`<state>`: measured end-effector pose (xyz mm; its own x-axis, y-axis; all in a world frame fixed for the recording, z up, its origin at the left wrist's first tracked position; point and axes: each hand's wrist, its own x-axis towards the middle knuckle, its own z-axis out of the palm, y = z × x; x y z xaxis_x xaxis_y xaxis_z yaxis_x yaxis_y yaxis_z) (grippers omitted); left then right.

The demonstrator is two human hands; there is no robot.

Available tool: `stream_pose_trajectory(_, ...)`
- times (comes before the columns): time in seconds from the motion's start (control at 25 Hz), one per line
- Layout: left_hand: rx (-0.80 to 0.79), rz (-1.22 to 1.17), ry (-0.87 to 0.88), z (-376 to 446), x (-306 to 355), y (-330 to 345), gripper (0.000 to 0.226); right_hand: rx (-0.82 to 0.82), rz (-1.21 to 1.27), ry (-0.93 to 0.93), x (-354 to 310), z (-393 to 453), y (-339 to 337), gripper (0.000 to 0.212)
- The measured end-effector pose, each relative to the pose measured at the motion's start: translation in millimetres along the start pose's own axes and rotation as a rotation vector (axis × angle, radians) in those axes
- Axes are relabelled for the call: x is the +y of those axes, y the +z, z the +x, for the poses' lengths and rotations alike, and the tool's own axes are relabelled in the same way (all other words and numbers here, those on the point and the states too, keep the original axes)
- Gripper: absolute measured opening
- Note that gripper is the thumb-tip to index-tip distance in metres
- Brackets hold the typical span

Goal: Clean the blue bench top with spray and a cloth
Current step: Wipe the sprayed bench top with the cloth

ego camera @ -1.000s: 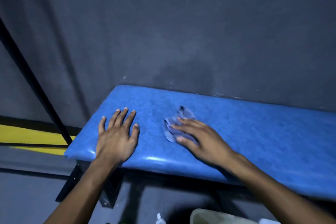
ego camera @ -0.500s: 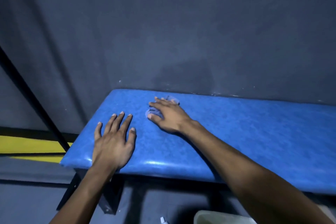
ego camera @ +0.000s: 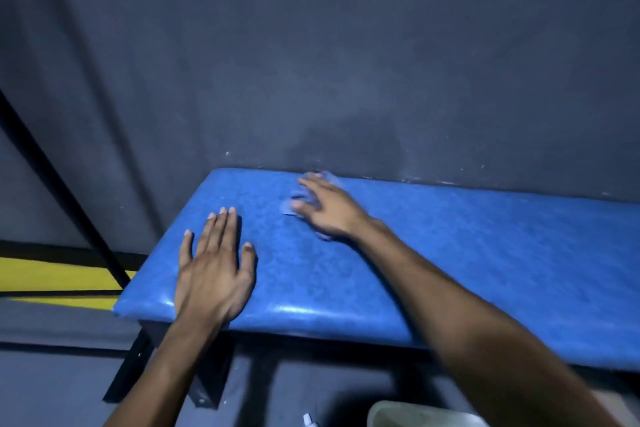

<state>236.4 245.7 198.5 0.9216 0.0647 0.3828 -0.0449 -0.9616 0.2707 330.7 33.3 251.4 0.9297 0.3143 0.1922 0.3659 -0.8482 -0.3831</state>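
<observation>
A black bar (ego camera: 65,194) leans at a slant far to the left of the blue bench top (ego camera: 450,253). Low down beside it, a yellow stripe (ego camera: 52,276) runs along the floor up to the left end of the bench.

The bench top is long, blue and shiny. Its back edge sits right against the dark grey wall (ego camera: 311,45). A black metal leg (ego camera: 128,371) shows under the left end of the bench.

The left hand (ego camera: 214,274) lies flat on the bench top, near its left end and close to its front edge. The palm is down. The fingers are spread a little, and the thumb points off to the right. This hand holds nothing. It just presses on the blue top.

The right hand (ego camera: 325,208) is farther back on the bench, close to the wall. It is to the right of the left hand and apart from it. It lies palm down with open fingers on top of the cloth (ego camera: 289,206). The cloth is pale blue and blurry. Only bits of it peek out around the fingers, so its shape is hard to tell. The hand presses the cloth flat on the bench and does not pinch it.

Below the front edge of the bench, low and to the right, there is a pale tub (ego camera: 415,414). Just left of the tub, a small white tip (ego camera: 307,420) pokes up. I cannot tell what it is.
</observation>
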Motion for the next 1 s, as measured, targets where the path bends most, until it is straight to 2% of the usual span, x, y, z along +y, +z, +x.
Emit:
stream_pose_trajectory(0.12, 0.063, -0.069, 0.003, -0.3, -0.8, -1.6, 0.077, -0.107, 0.012, -0.148, -65.5, 32.6, 30.6, 0.055)
stream_pose_trajectory(0.2, 0.095, -0.136, -0.033, -1.0, -2.4, -2.6, 0.073, -0.124, 0.018, -0.287, -62.7, -6.9, 19.0, 0.051)
stream_pose_trajectory(0.28, 0.096, -0.184, -0.051, -0.4, -1.2, -2.8, 0.071, -0.134, 0.023, -0.37, -27.4, -70.2, -4.0, 0.05)
stream_pose_trajectory(0.36, 0.066, -0.131, -0.042, 0.9, -0.3, 0.0, 0.071, -0.117, 0.006, -0.324, 21.2, -109.6, -24.2, 0.052)
stream_pose_trajectory(0.44, 0.054, -0.028, -0.019, 2.9, -0.6, 3.7, 0.067, -0.022, -0.058, -0.205, 41.8, -93.5, -27.7, 0.053)
stream_pose_trajectory(0.6, 0.016, 0.016, -0.009, 5.8, -6.3, 7.6, 0.065, 0.027, -0.076, -0.085, -7.8, 7.6, 11.9, 0.049)
stream_pose_trajectory(0.68, 0.015, 0.027, 0.01, 6.0, -9.2, 8.2, 0.065, 0.013, -0.063, -0.134, -20.9, 7.0, 16.1, 0.049)
stream_pose_trajectory(0.8, -0.009, -0.005, 0.028, 8.1, -10.1, 4.8, 0.063, -0.037, -0.039, -0.27, 5.3, -88.0, -12.9, 0.046)
stream_pose_trajectory(0.88, -0.062, -0.001, 0.028, 7.0, -11.1, 1.0, 0.062, -0.03, -0.051, -0.275, 49.0, -160.0, -49.8, 0.045)
stream_pose_trajectory(0.92, -0.092, 0.012, 0.028, 6.4, -12.5, -1.7, 0.061, -0.012, -0.068, -0.199, 80.0, -189.3, -69.9, 0.044)
stream_pose_trajectory(1.0, -0.152, 0.026, 0.065, 5.5, -13.2, -3.1, 0.057, 0.064, -0.13, 0.09, 157.3, -241.4, -114.1, 0.041)
